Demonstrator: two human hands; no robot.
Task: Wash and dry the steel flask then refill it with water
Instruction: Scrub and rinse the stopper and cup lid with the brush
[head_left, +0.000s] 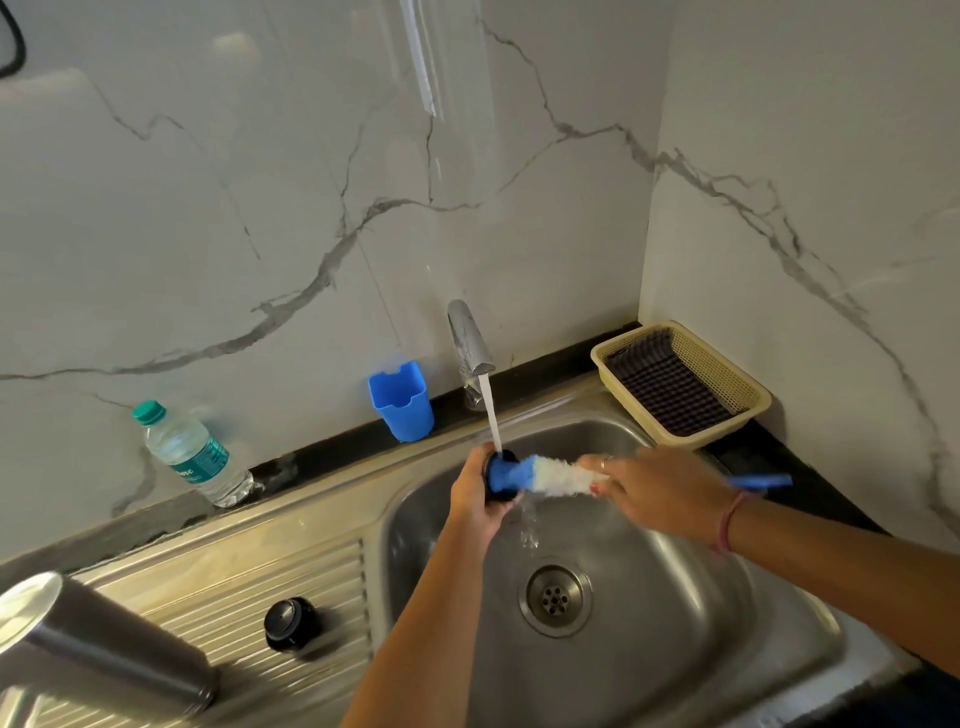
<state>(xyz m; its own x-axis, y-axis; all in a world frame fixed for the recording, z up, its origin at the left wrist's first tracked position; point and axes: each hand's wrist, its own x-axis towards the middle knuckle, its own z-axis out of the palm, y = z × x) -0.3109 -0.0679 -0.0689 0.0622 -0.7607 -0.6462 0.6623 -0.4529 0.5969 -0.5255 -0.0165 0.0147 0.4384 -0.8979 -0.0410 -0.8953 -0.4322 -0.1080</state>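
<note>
The steel sink (613, 649) fills the lower right of the frame, its basin bare round the drain. The steel flask (93, 644) lies at the lower left edge, on the ribbed drainboard (249, 577). Centre frame, under the running tap (470, 343), the left hand (475, 499) grips a dark cap (503, 475); the right hand (660, 488) grips a blue bottle brush (550, 474) pushed into it.

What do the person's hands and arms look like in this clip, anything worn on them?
Both forearms are bare, with no sleeves in view. The right hand wears a ring on one finger, a thin pink thread band at the wrist, and red nail polish shows on one nail. Nothing is visibly worn on the left hand.
</note>
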